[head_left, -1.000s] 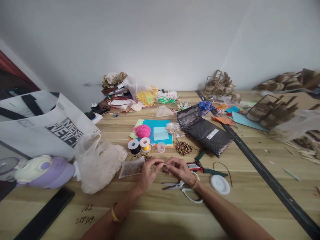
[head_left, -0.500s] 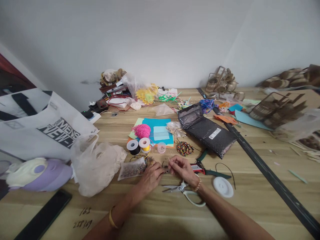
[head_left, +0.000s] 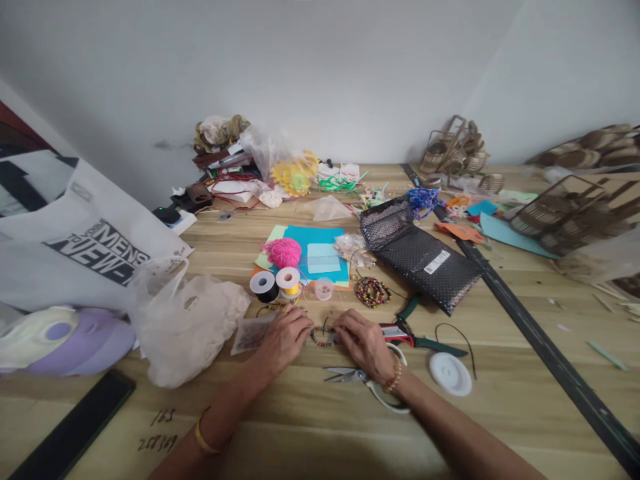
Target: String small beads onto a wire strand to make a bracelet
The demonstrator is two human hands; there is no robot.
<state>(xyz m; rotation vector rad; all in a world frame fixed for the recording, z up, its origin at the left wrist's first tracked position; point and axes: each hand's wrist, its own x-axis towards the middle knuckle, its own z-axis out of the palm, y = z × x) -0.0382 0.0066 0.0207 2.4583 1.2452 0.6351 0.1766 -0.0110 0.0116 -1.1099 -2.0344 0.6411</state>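
L hand [head_left: 286, 335]: knuckles up, fingers curled, tips pinching left end of bead strand [head_left: 321, 337]; sits low on table [head_left: 320, 433].
R hand [head_left: 364, 341]: same pose, fingers curled, tips pinching strand's right end; bead band on wrist.
Strand: short curve of mixed-colour beads, sags betw. the two hands. Touching the wood or just above it, can't tell.
Step (my read): both hands working the strand's ends close together.
Doing it well (judgement): grip both ends firm so no bead slides off. Leave little slack. Stay low over table so a dropped bead doesn't roll far. Pull evenly, L and R.
Watch out: cord too thin to see here, so work by feel at fingertips. A loose end prob. sheds beads fast.
Near L: bead bag [head_left: 251, 332] just beside the hand, plastic bag [head_left: 185, 327] further left.
Near R: scissors [head_left: 350, 375] just in front of wrist, handles partly under it. Pliers [head_left: 425, 343] beside the hand, lid [head_left: 450, 373] past them.
Behind hands: black spool [head_left: 264, 285] and yellow spool [head_left: 289, 280] touching, bracelet [head_left: 373, 292] to their right.
Further back: yarn [head_left: 283, 252] on blue paper [head_left: 315, 239], mailer [head_left: 425, 257] to the right.
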